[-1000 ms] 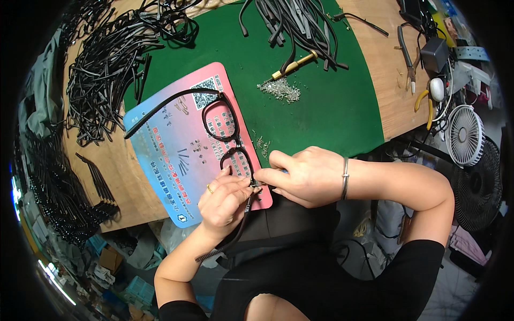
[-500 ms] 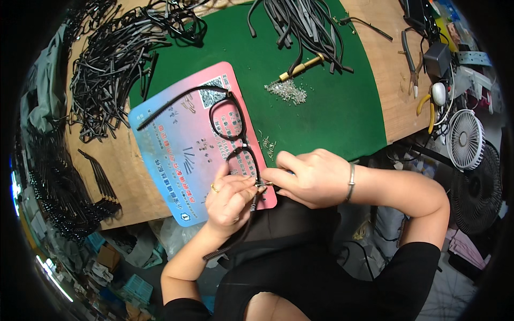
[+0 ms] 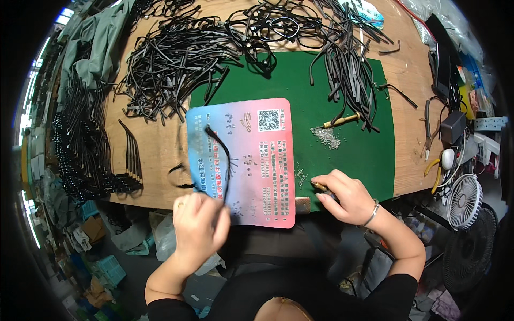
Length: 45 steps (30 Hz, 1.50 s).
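My left hand (image 3: 199,227) is closed on a pair of black eyeglasses over the lower left edge of a pink and blue printed mat (image 3: 276,184). One dark temple (image 3: 225,160) arcs up across the mat; the rest of the frame is smeared by motion and partly hidden by the hand. My right hand (image 3: 345,199) pinches a small screwdriver (image 3: 320,187) with a brass-coloured end, just right of the mat. Near its tip lie loose tiny screws (image 3: 301,175) on the green cloth (image 3: 369,160). Several small metal parts (image 3: 230,124) rest in groups on the printed mat.
A brass tool (image 3: 342,120) lies by a heap of tiny silvery parts (image 3: 327,139). Black temples (image 3: 171,64) and frames (image 3: 278,24) pile up at the back. Pliers (image 3: 428,131), yellow-handled cutters (image 3: 436,168) and a white fan (image 3: 463,200) stand at right.
My hands have come apart: the left went left with the eyeglasses, the right went right with the screwdriver. The whole view has shifted, showing more of the table's far side.
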Tool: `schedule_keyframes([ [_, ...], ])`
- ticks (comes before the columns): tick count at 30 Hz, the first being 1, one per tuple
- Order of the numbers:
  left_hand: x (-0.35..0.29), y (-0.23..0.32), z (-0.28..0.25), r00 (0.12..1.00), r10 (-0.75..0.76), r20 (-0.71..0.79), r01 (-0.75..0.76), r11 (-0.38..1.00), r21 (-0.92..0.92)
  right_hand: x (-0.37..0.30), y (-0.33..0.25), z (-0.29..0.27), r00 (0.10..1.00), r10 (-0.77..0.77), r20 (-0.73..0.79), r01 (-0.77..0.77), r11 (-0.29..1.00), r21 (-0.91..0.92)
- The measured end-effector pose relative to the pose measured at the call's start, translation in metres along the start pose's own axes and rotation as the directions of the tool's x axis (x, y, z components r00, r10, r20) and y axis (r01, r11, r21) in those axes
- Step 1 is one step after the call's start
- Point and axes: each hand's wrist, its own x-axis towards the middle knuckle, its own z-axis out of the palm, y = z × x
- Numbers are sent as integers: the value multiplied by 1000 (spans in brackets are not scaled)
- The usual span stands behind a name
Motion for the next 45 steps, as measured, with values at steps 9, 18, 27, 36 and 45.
schedule_keyframes([
  [9, 38, -34, 10, 995, -63, 84, 51, 989, 137, -1, 0, -4, 998, 68, 5, -68, 996, 55],
  [18, 186, -83, 81, 999, -51, -20, 54, 940, 338, -6, -1, 0, 997, 37, -64, -36, 999, 15],
  [27, 147, -38, 2, 922, -153, -356, -129, 746, -653, -13, 8, -24, 974, 228, 3, -222, 945, 242],
  [36, 37, 26, 24, 962, -164, 218, 262, 330, -907, 54, 117, -135, 607, 586, -536, -675, 737, 41],
  [45, 18, 33, 43, 891, -173, 420, 451, 226, -863, 57, 148, -123, 551, 582, -598, -655, 746, 123],
])
